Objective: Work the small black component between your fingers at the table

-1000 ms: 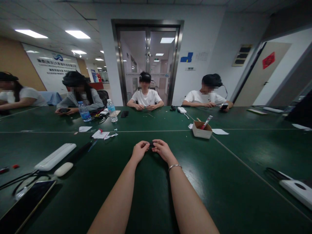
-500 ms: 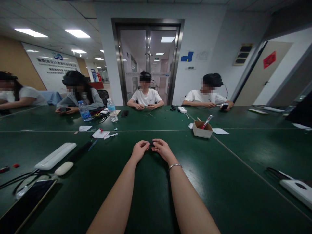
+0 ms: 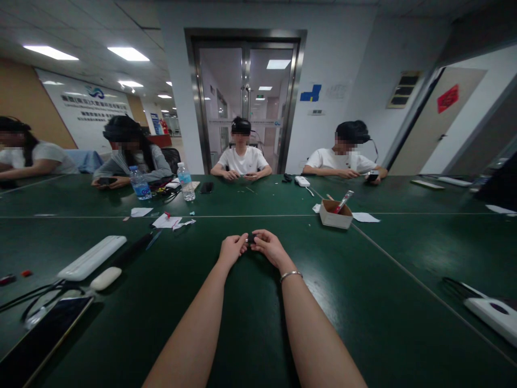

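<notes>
Head view: we've got both hands up close over the dark green, glossy tabletop, with a small black piece between the fingertips. Our right hand pinches it; our left hand is curled up at its left end by a bright glint, but we honestly can't tell if it's gripping or just touching. For fiddly stuff like this, we'd go light on the pinch, keep both wrists steady and hold the hands level. Main snag: our own fingers cover most of the piece.

As for clutter, an open-topped cardboard box sits ahead on the right, crumpled white paper scraps ahead on the left. Off left: a long white plastic device, a rounded white case and a gold-edged black phone, all well apart from our hands.
</notes>
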Demonstrator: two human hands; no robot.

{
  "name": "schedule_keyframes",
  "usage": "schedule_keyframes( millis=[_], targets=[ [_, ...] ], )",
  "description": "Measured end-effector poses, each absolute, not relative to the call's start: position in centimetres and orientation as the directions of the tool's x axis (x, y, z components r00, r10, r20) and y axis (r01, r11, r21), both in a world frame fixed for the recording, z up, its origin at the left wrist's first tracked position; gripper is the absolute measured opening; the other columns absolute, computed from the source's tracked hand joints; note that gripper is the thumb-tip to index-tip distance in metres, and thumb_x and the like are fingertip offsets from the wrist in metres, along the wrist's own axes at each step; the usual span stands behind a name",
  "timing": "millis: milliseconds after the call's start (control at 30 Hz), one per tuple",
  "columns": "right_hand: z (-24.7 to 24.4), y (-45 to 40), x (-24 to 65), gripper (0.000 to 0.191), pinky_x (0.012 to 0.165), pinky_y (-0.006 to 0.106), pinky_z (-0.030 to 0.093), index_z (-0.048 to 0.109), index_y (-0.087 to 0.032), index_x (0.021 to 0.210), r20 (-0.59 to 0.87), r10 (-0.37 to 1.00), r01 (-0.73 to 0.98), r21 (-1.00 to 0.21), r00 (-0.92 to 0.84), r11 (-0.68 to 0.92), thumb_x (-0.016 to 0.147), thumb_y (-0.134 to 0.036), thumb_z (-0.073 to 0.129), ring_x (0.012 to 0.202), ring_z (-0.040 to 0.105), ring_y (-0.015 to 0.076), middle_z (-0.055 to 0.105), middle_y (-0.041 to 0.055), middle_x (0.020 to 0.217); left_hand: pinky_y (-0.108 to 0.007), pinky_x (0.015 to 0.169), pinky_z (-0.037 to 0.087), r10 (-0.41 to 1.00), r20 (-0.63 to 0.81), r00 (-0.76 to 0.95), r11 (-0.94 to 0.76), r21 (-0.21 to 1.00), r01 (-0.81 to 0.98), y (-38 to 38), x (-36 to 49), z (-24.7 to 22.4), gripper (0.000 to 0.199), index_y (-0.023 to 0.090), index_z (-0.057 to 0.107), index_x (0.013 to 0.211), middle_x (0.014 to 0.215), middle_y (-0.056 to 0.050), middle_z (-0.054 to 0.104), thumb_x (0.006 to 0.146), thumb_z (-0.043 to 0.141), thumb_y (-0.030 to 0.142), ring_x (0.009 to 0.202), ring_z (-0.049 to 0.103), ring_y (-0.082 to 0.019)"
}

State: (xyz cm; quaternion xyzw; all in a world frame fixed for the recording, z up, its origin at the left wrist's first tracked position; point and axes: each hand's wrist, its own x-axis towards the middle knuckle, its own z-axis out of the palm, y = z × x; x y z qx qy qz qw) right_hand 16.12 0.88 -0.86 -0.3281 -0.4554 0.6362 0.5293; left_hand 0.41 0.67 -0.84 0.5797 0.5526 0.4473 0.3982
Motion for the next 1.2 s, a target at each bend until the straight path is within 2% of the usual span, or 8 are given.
schedule_keyframes(
  millis=[167, 267, 467, 700, 833, 967, 1100, 1200],
  targets=[
    [-0.8, 0.7, 15.9, 0.036, 0.066, 0.026, 0.056, 0.062, -0.017, 0.09, 0.075, 0.969, -0.372, -0.928, -0.236, -0.019, 0.058, -0.024, 0.08, 0.065, 0.066, 0.0112, 0.058, -0.0009, 0.083, -0.024, 0.048, 0.038, 0.996, 0.069, -0.061, -0.045, 0.945, 0.324, 0.3, 0.6, -0.3, 0.048, 0.015, 0.061, 0.058, 0.046, -0.001, 0.054, 0.078, 0.049, 0.057, 0.043, 0.049, -0.011],
    [-0.8, 0.8, 15.8, 0.035, 0.062, 0.026, 0.056, 0.062, -0.016, 0.09, 0.067, 0.971, -0.357, -0.934, -0.231, -0.02, 0.061, -0.026, 0.079, 0.061, 0.065, 0.0115, 0.06, 0.0001, 0.079, -0.023, 0.049, 0.038, 0.992, 0.118, -0.055, -0.094, 0.94, 0.329, 0.3, 0.5, -0.6, 0.048, 0.016, 0.061, 0.059, 0.049, -0.001, 0.056, 0.078, 0.049, 0.059, 0.047, 0.051, -0.012],
    [-1.0, 1.2, 15.7, 0.029, 0.047, 0.022, 0.051, 0.062, -0.015, 0.083, 0.02, 0.992, -0.306, -0.952, -0.124, -0.019, 0.065, -0.031, 0.077, 0.05, 0.061, 0.0108, 0.061, -0.0001, 0.063, -0.023, 0.052, 0.043, 0.98, 0.197, 0.035, -0.199, 0.946, 0.256, 0.5, 0.3, -1.1, 0.031, 0.017, 0.067, 0.08, 0.068, -0.002, 0.064, 0.074, 0.059, 0.046, 0.062, 0.058, -0.014],
    [-0.7, 1.0, 15.8, 0.027, 0.045, 0.021, 0.05, 0.062, -0.015, 0.08, -0.005, 0.994, -0.344, -0.938, -0.105, -0.041, 0.065, -0.032, 0.077, 0.049, 0.06, 0.0104, 0.061, -0.0006, 0.059, -0.029, 0.066, 0.052, 0.97, 0.22, 0.103, -0.23, 0.968, 0.097, 0.4, 0.2, -0.6, 0.029, 0.016, 0.068, 0.092, 0.088, -0.007, 0.07, 0.069, 0.068, 0.033, 0.082, 0.065, -0.02],
    [-0.4, 0.9, 15.8, 0.027, 0.043, 0.021, 0.048, 0.061, -0.014, 0.08, -0.038, 0.993, -0.345, -0.935, -0.116, -0.076, 0.067, -0.033, 0.076, 0.046, 0.058, 0.0104, 0.062, 0.0019, 0.057, -0.031, 0.075, 0.052, 0.96, 0.258, 0.106, -0.268, 0.959, 0.092, 0.4, 0.1, -0.6, 0.03, 0.016, 0.066, 0.098, 0.095, -0.008, 0.07, 0.071, 0.067, 0.028, 0.089, 0.065, -0.02],
    [-0.4, 0.9, 15.8, 0.026, 0.045, 0.021, 0.049, 0.062, -0.014, 0.08, -0.034, 0.991, -0.365, -0.928, -0.129, -0.079, 0.069, -0.034, 0.074, 0.047, 0.059, 0.0106, 0.064, 0.0034, 0.059, -0.034, 0.089, 0.049, 0.951, 0.302, 0.068, -0.307, 0.949, 0.075, 0.5, -0.3, -0.6, 0.04, 0.018, 0.062, 0.11, 0.097, -0.007, 0.07, 0.072, 0.068, 0.027, 0.092, 0.065, -0.018],
    [-0.5, 1.0, 15.8, 0.026, 0.046, 0.021, 0.049, 0.063, -0.013, 0.081, -0.018, 0.994, -0.367, -0.928, -0.11, -0.058, 0.069, -0.033, 0.074, 0.049, 0.059, 0.0106, 0.064, 0.0041, 0.06, -0.035, 0.09, 0.048, 0.943, 0.326, 0.059, -0.331, 0.939, 0.093, 0.5, -0.7, -0.4, 0.031, 0.017, 0.067, 0.098, 0.098, -0.008, 0.07, 0.071, 0.068, 0.03, 0.093, 0.065, -0.019],
    [-0.6, 1.0, 15.9, 0.026, 0.045, 0.02, 0.047, 0.064, -0.013, 0.08, -0.017, 0.995, -0.342, -0.938, -0.096, -0.049, 0.067, -0.032, 0.076, 0.049, 0.057, 0.0092, 0.064, 0.0041, 0.061, -0.033, 0.083, 0.05, 0.949, 0.312, 0.054, -0.316, 0.938, 0.141, 0.5, -0.8, -0.4, 0.024, 0.016, 0.069, 0.089, 0.089, -0.007, 0.071, 0.07, 0.067, 0.032, 0.084, 0.066, -0.019]
  ],
)
